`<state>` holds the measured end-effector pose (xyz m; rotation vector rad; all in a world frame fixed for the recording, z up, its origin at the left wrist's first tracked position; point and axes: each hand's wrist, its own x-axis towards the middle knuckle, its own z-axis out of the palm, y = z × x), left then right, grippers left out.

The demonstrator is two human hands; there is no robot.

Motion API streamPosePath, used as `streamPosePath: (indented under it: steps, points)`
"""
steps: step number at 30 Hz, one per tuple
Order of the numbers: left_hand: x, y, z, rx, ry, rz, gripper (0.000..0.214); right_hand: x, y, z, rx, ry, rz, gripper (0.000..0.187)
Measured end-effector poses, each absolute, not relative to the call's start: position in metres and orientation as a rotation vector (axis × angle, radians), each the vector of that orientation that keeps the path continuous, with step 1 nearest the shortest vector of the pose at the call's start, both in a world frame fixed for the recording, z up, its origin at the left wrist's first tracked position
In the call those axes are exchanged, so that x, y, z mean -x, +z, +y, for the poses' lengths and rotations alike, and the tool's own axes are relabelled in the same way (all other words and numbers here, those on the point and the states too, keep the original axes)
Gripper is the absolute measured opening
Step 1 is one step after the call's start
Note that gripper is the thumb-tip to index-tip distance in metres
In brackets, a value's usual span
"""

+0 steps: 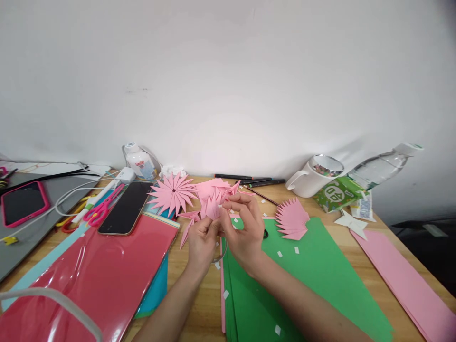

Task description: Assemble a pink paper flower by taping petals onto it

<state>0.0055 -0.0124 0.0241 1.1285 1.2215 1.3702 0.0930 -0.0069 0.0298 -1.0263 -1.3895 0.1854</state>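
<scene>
Between my hands is a pink folded-paper piece (211,207) with pointed tips fanning upward. My left hand (202,240) is closed on its lower edge. My right hand (245,225) pinches at its right side, thumb and index finger together; a small whitish bit shows there, too small to name. Behind the hands lie more pink folded pieces (213,186), partly hidden. A finished-looking pink paper starburst (174,191) rests to the left, and a spiky pink half fan (292,218) lies to the right on green paper (306,275).
Small white paper bits (280,254) are scattered about. At left are a red plastic-wrapped pack (92,275), a black phone (125,209) and pink scissors (103,206). A white mug (309,178), green box (335,194) and water bottle (381,166) stand right. Pens (256,180) lie along the wall.
</scene>
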Motion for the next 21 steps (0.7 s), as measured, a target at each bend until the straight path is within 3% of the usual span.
streamPosePath:
  steps: [4, 12, 21]
  points:
    - [-0.004, 0.024, -0.013, -1.122, 1.390, 1.245, 0.042, -0.092, 0.030, -0.008, 1.002, 0.201, -1.370, 0.011]
    - [-0.003, 0.023, -0.013, -1.227, 1.423, 1.335, 0.035, -0.085, 0.037, -0.021, 1.121, 0.786, -1.212, 0.026]
    - [0.000, 0.016, -0.010, -1.261, 1.442, 1.444, 0.039, -0.081, 0.035, -0.025, 1.137, 0.825, -1.193, 0.022]
